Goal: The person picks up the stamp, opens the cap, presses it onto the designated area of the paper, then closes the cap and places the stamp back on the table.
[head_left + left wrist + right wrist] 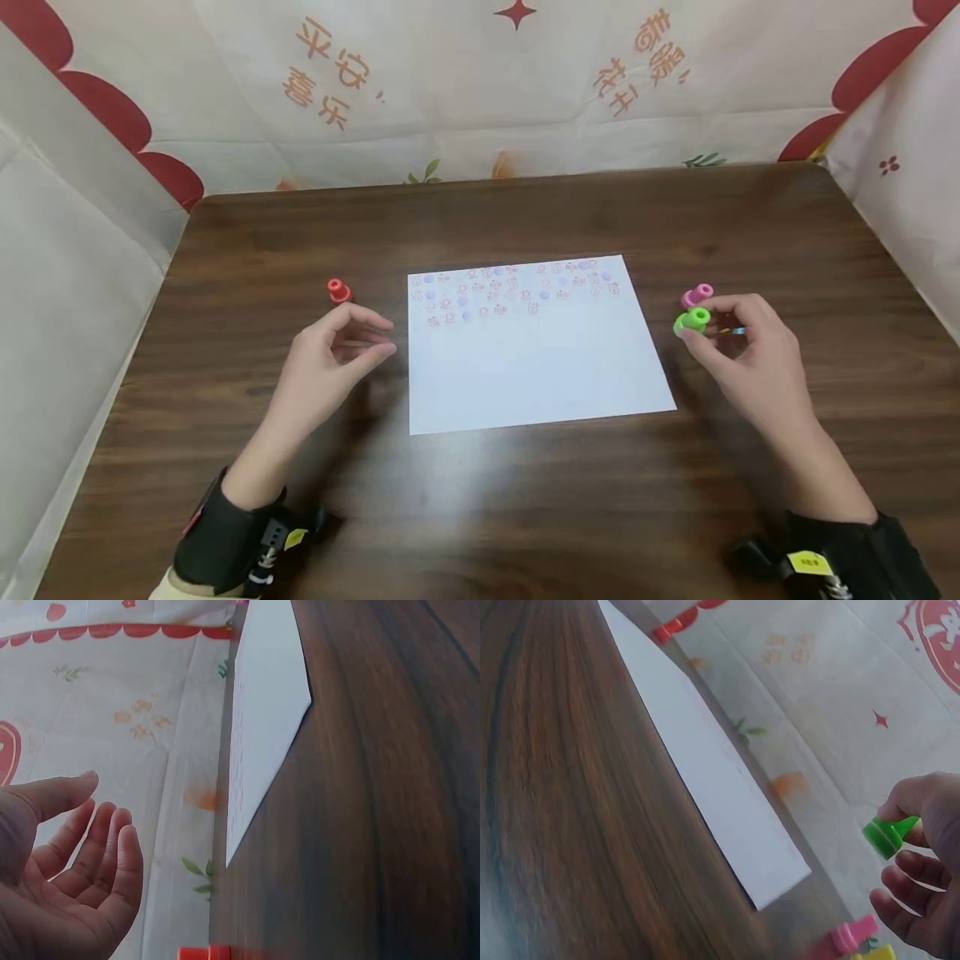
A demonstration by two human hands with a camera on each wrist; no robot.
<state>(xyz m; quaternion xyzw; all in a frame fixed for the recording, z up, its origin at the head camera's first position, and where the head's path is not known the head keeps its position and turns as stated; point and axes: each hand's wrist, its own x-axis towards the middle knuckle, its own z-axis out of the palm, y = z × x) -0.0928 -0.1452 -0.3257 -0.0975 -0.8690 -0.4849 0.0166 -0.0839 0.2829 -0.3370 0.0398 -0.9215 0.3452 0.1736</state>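
Observation:
My right hand (761, 362) pinches a small green stamp (692, 320) between thumb and index finger, above the table to the right of the paper. In the right wrist view, the wide end of this green stamp (883, 837) points away from the palm. A white sheet of paper (525, 367) lies mid-table, with rows of small red and purple stamped marks across its upper part. To its left hovers my left hand (322, 354), fingers loosely bent and holding nothing. Just beyond that hand stands a red stamp (339, 291).
A pink stamp (697, 294) stands just beyond the green one. Next to it, a yellow stamp (875, 952) shows at the lower edge of the right wrist view. Printed white cloth (465, 83) hangs behind the brown wooden table (487, 517) and along its sides.

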